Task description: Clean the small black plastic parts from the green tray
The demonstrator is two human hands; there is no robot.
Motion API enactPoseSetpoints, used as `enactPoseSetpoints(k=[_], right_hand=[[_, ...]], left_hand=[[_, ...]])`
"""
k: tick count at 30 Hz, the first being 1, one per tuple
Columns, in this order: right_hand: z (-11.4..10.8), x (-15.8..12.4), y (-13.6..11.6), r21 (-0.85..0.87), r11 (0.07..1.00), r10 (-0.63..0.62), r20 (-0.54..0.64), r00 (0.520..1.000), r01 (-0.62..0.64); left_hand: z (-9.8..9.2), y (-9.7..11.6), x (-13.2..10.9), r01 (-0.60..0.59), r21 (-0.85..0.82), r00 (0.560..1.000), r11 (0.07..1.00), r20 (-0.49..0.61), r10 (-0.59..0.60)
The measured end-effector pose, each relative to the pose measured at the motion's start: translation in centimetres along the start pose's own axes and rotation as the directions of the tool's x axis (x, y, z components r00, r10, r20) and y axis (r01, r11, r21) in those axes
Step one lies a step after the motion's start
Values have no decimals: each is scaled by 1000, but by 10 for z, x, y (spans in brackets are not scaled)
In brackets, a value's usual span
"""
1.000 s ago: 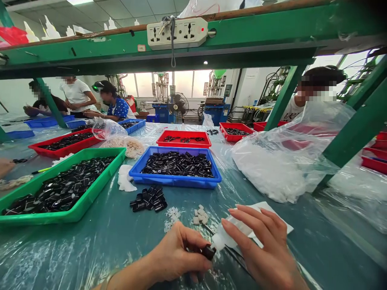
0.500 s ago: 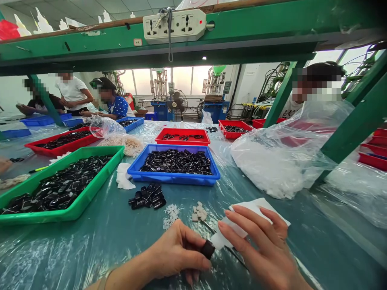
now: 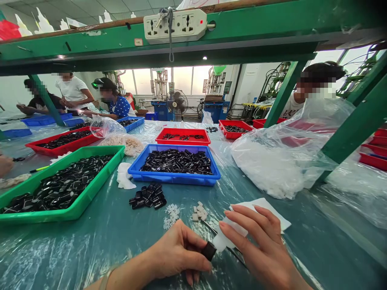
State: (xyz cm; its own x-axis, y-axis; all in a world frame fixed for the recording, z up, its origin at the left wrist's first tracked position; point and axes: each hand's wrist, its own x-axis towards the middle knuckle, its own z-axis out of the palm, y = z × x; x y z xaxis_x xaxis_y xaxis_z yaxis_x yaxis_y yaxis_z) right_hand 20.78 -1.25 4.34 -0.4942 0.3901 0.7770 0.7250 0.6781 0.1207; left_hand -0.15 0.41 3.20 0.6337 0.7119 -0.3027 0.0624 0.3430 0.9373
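My left hand (image 3: pixel 178 253) is closed round a small black plastic part (image 3: pixel 209 250), pinched between thumb and fingers. My right hand (image 3: pixel 260 245) presses a folded white cloth (image 3: pixel 225 237) against that part with thumb and fingers. A white sheet (image 3: pixel 272 211) lies on the table under my right hand. Just beyond my hands sit a small heap of black parts (image 3: pixel 148 197), several little white pieces (image 3: pixel 199 211) and a scatter of clear crumbs (image 3: pixel 171 213).
A blue tray (image 3: pixel 173 177), a green tray (image 3: pixel 90 193) and red trays (image 3: pixel 183 141) hold black parts. A big clear plastic bag (image 3: pixel 284 161) sits at the right by a green frame post (image 3: pixel 353 133). Other people work at the far side.
Almost nothing differs; my hands stay together on the black part and cloth, and the view has shifted slightly downward since a second ago.
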Motion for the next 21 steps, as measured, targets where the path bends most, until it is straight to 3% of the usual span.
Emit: enactPoseSetpoints(k=[21], right_hand=[[4, 3, 2, 15, 1000, 16, -17, 1000, -15]], left_hand=[[0, -1, 1, 6, -7, 1000, 1000, 3, -6]])
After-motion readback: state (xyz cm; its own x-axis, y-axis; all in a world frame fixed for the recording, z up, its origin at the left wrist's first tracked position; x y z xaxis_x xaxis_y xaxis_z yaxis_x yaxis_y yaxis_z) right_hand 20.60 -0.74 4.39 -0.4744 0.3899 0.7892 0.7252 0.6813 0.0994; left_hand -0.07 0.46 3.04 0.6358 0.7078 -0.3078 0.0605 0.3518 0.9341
